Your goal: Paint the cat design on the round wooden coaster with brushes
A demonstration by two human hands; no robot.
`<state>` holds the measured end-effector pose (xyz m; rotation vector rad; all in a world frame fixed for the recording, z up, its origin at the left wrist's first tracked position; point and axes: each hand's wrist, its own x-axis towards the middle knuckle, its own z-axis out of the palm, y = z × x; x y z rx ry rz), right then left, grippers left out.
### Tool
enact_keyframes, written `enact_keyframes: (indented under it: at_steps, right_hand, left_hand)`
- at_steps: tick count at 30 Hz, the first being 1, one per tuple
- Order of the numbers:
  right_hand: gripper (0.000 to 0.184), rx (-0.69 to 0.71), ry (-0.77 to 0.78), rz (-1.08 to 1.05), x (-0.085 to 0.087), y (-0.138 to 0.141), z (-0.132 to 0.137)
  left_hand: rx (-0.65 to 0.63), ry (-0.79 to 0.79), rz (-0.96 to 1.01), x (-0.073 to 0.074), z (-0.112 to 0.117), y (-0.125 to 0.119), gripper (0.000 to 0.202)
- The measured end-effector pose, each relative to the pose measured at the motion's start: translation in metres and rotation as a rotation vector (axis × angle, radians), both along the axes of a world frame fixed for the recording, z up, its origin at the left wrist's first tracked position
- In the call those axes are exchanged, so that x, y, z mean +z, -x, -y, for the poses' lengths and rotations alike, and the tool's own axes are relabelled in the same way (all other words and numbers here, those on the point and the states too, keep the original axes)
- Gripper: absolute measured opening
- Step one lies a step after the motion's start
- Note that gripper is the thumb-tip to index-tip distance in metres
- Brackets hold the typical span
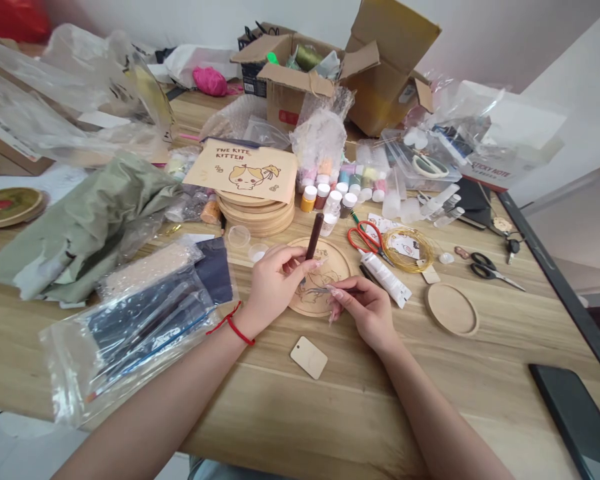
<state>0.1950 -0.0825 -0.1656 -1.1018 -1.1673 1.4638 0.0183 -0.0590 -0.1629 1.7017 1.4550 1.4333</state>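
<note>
My left hand [275, 283], with a red cord at the wrist, is closed round a slim tool with a dark brown handle [315, 237], held nearly upright. Its tip is hidden by my fingers. Pinched in my right hand [369, 312] are thin metal tweezers [316, 290], pointing left toward the left hand's fingers. Both hands are over a round wooden plate [347, 270] with a raised rim and a line drawing on it, partly covered by them. Nearer to me lies a small wooden tag [309, 357] with a hole in one corner.
Behind the plate stand paint bottles [323, 195] and stacked wooden discs [257, 220] under a kitten drawing [245, 170]. Red-handled scissors [364, 237], a white tube [387, 277], coiled wire [427, 257] and a shallow wooden dish [453, 310] lie right. A plastic packet [130, 347] lies left.
</note>
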Motion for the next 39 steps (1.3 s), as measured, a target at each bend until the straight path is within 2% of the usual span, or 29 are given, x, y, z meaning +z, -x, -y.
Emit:
enact_keyframes:
  at_steps: [7,16,39]
  right_hand:
    - [0.025,-0.006,-0.007,-0.013,-0.0009,-0.0012,-0.0005]
    - [0.015,0.032,-0.114,0.081,-0.0086,0.0009,0.0004]
    - [0.021,0.039,-0.054,0.139,-0.0083,0.0016,0.0007]
  left_hand:
    - [-0.01,0.003,-0.004,0.0001,-0.0004,0.0001,0.012]
    - [0.001,0.003,-0.011,-0.0013,-0.0014,0.0003,0.013]
    - [0.0,0.008,-0.012,0.0034,0.0003,-0.0019,0.011]
